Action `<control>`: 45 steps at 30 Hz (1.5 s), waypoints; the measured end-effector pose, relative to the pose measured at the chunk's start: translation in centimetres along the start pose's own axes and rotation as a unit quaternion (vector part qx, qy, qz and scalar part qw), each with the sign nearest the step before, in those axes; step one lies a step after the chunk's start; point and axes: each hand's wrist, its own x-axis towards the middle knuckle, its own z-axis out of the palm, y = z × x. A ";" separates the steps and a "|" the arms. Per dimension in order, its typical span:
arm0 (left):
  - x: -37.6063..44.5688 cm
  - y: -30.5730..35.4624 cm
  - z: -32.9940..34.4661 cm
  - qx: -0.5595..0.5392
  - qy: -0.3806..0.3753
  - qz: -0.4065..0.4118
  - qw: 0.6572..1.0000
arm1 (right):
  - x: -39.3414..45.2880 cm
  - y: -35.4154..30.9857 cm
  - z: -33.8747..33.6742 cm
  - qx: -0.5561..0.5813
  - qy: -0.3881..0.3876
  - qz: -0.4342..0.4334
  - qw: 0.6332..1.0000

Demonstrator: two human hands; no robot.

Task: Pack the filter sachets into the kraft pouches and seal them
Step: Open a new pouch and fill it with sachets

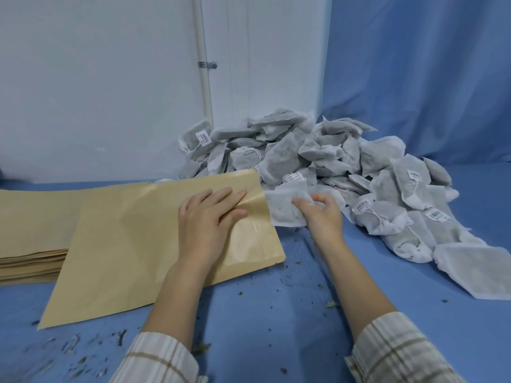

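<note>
A flat kraft pouch (132,239) lies on the blue table (276,313), its open mouth at the right end. My left hand (206,219) rests on that end with straight fingers, the thumb at the mouth's edge. My right hand (322,214) grips a white filter sachet (282,208) just right of the pouch mouth. Behind and to the right sits a big heap of filter sachets (345,167) with strings and small barcode tags.
A stack of flat kraft pouches (30,233) lies at the left, partly under the one in use. Dried herb crumbs (83,352) are scattered over the near table. A white wall with a pipe (204,78) and a blue curtain (428,78) close off the back.
</note>
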 end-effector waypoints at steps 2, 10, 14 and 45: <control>0.3 0.3 -0.3 -0.033 -0.005 0.022 0.999 | -0.2 0.1 0.2 -0.011 -0.019 -0.001 1.000; 0.7 1.2 -0.7 -0.102 -0.050 0.060 0.992 | -1.1 -0.1 1.7 -0.111 -0.034 -0.183 0.976; 0.4 2.0 -0.2 -0.082 -0.060 0.069 0.992 | -2.2 -1.4 2.5 -0.115 -0.240 -0.049 0.963; -0.8 -0.4 0.3 0.068 -0.005 -0.016 0.998 | 1.4 2.4 1.5 -0.350 -0.051 -0.082 0.932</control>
